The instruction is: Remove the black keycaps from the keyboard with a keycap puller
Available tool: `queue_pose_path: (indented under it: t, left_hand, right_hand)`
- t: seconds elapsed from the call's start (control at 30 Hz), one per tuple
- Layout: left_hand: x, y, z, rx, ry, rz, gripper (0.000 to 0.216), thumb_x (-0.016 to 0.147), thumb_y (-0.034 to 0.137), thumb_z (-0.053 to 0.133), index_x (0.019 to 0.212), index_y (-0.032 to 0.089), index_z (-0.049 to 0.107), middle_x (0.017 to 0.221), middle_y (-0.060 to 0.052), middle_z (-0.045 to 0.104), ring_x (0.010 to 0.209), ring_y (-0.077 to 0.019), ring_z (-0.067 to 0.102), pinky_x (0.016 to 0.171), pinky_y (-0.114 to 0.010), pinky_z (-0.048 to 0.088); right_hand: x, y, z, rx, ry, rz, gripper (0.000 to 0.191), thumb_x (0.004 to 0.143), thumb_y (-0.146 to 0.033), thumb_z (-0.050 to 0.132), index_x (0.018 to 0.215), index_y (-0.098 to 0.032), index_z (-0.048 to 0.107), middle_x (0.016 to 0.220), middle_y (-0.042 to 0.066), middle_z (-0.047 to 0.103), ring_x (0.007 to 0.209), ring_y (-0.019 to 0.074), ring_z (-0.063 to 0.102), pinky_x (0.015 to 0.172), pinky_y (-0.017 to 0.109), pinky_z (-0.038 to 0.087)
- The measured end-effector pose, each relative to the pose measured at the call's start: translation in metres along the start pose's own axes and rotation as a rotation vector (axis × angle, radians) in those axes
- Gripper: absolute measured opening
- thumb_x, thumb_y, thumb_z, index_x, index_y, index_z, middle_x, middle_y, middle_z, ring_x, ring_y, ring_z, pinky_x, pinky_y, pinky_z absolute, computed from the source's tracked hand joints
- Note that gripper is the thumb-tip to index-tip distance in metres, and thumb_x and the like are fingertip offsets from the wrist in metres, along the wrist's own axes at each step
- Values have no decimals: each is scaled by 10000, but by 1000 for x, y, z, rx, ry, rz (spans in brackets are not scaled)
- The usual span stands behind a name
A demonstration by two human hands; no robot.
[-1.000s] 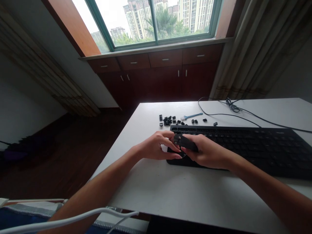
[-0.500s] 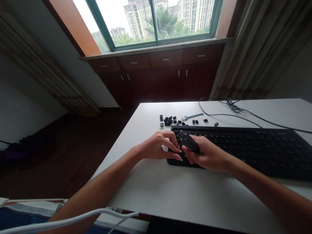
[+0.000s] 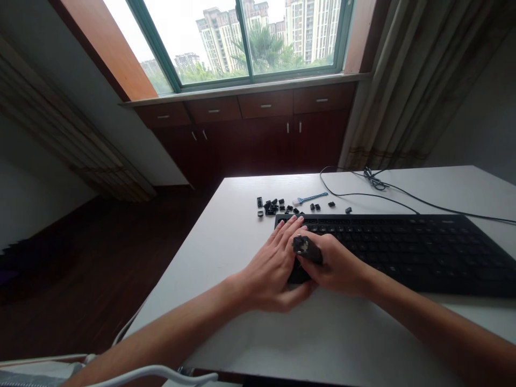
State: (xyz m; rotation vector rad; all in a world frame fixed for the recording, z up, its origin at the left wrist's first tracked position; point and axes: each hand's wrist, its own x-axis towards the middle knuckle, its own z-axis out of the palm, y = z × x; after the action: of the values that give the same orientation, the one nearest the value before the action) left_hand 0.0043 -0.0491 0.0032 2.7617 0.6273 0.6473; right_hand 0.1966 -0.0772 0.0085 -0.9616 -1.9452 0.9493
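Observation:
The black keyboard [image 3: 407,247] lies on the white table, its left end under both hands. My left hand [image 3: 274,269] rests flat on that end with fingers stretched out and nothing held. Its thumb reaches below my right hand. My right hand [image 3: 338,263] is closed around a dark, thick-handled tool [image 3: 308,249] with small metallic marks on its top end. The tool's lower end is hidden, so its kind is unclear. Loose black keycaps [image 3: 272,206] lie behind the keyboard's left corner. Near them is a small blue-handled brush [image 3: 310,199].
A black cable [image 3: 374,183] runs across the back of the white table [image 3: 209,231], partly bundled. A white curved tube [image 3: 161,371] crosses the lower left near my left forearm. Beyond the table stand dark red cabinets [image 3: 258,145] below a window.
My left hand has gone from curled fingers at the keyboard's edge to lying flat on it. My right hand still grips the tool, now more upright. The view has shifted slightly.

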Motion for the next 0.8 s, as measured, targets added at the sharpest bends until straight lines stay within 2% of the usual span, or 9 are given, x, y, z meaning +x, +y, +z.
queue_pose_path:
  t: [0.07,0.2,0.37,0.53,0.8]
  left_hand:
    - [0,1,2,14,-39,-40,907,851,372,629,1557,64,150,1649,-226,178,1559,-371,118,1271,-596,217]
    - [0,0,3,40,-50,-57,826,934,347,549,1576,76,106,1648,-223,197,1560,-352,138,1275,-590,219]
    - [1,2,2,74,-66,-37,777,974,355,496,1580,67,105,1640,-229,216,1553,-351,171,1275,-586,230]
    - [2,4,-1,99,-81,-38,735,979,340,477,1569,37,159,1632,-241,231,1547,-364,186,1269,-587,242]
    - [1,3,-3,128,-102,-16,721,982,286,437,1567,8,123,1641,-247,195,1563,-341,119,1282,-567,210]
  right_hand:
    - [0,-2,-1,-12,-7,-1,164,809,-46,557,872,-197,547,801,9,662,730,169,619,718,272,503]
    - [0,-3,-2,-16,-19,-8,186,814,-48,550,925,-198,561,859,22,683,794,186,641,777,285,522]
    - [0,-2,-2,-10,-28,-27,201,824,-44,544,944,-203,564,923,35,704,868,204,664,830,297,528]
    - [1,-2,-2,3,-14,-48,195,811,-39,549,921,-199,555,863,22,683,802,186,656,817,290,529]
    - [1,-6,-2,8,10,-51,241,781,-12,550,930,-198,583,914,35,723,875,202,692,880,305,527]
